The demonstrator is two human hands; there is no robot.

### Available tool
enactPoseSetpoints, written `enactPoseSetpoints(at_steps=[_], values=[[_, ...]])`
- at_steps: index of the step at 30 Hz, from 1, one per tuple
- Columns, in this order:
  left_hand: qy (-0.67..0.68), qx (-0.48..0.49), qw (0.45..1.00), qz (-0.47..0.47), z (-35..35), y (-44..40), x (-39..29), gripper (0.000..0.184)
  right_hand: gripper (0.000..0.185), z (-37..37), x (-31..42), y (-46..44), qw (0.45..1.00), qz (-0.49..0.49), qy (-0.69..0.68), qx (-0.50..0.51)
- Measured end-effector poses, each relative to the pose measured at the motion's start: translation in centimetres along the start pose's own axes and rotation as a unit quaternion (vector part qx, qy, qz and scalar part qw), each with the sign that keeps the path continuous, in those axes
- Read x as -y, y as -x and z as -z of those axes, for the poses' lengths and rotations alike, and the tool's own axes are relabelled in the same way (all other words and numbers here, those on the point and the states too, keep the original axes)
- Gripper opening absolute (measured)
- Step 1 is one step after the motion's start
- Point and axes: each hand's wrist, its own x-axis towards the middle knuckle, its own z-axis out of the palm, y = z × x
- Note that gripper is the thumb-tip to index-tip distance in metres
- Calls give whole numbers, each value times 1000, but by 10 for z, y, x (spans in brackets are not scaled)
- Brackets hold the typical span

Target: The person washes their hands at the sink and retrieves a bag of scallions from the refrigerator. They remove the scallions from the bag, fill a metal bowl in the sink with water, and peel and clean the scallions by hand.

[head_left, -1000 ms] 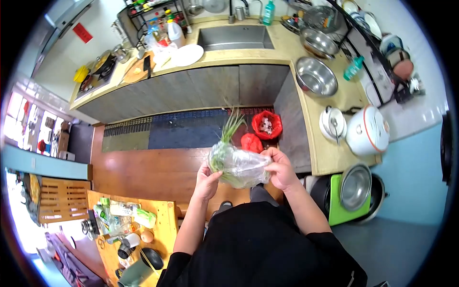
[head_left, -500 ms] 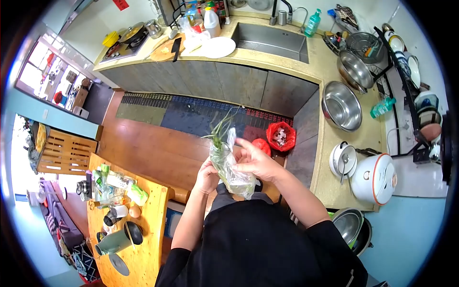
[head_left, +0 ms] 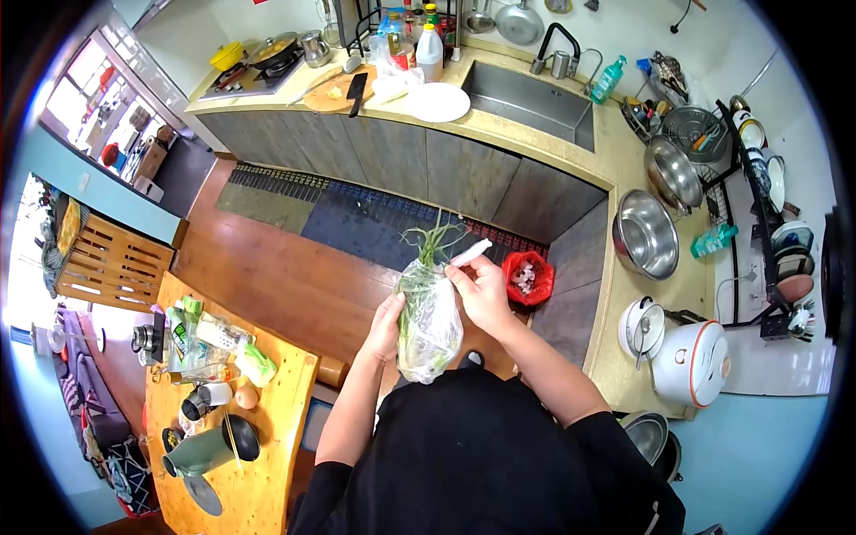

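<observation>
In front of my chest is a clear plastic bag (head_left: pixel 432 334) of scallions (head_left: pixel 434 242), their green leaf ends sticking out of the top. My left hand (head_left: pixel 385 328) is closed around the bag's left side. With thumb and fingers, my right hand (head_left: pixel 481 294) pinches a whitish, bunched strip at the upper right, which looks like the bag's mouth (head_left: pixel 473 252). The bag hangs nearly upright over the floor, and the lower stalks show dimly through the plastic.
A red-lined bin (head_left: pixel 528 278) with scraps stands by the cabinets. The counter bears a cutting board (head_left: pixel 332 96), a cleaver (head_left: pixel 358 93), a white plate (head_left: pixel 440 102), a sink (head_left: pixel 535 105), steel bowls (head_left: pixel 646 234) and a rice cooker (head_left: pixel 688 364). To the left is a wooden table (head_left: pixel 283 392) with bottles and an egg (head_left: pixel 247 396).
My right hand has shifted right and draws the bunched plastic away from the leaves. More of the bag's front shows now. My left hand keeps its hold, and the view has tilted slightly upward.
</observation>
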Motion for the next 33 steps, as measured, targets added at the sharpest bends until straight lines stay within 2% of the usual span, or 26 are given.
enactPoseSetpoints(at_steps=[1,4,5,6,8,9,12,13,14,16,22,24,29,33], values=[[1,-7,1000,-7,2,-3,0,43,9,-6,1,-2,999,34,-6,-23],[-57,-23,998,-11,12,-10,2,41,8,-13,6,-4,997,-11,-69,-12],[-113,-53,991,-58,8,-13,3,35,8,-14,11,-4,995,-39,-94,-11],[-180,-135,962,-152,0,-13,5,30,8,-15,17,-3,991,-67,-120,-11],[-352,-245,840,-331,6,-8,9,35,8,-18,21,-1,983,-98,-154,-21],[-470,-248,754,-387,-14,9,-16,34,9,-22,21,0,981,-100,-164,-28],[-536,-104,709,-446,-43,24,-40,17,12,-28,17,3,975,-99,-194,-39],[-539,-104,705,-450,-57,20,-45,12,13,-31,19,3,972,-92,-211,-42],[-561,-81,677,-470,-53,15,-44,17,15,-34,21,3,969,-84,-228,-46],[-573,-100,668,-464,-54,11,-36,16,22,-34,26,4,970,-97,-219,-44],[-606,-175,687,-361,-65,16,-39,15,35,-30,33,8,971,-115,-207,-19],[-611,-158,685,-364,-60,14,-42,14,39,-30,27,10,972,-110,-206,-4],[-643,-125,680,-328,-58,15,-45,13,48,-32,21,16,998,-48,-13,-25],[-690,-110,644,-311,-53,13,-39,13,54,-33,19,19,985,26,160,-66]])
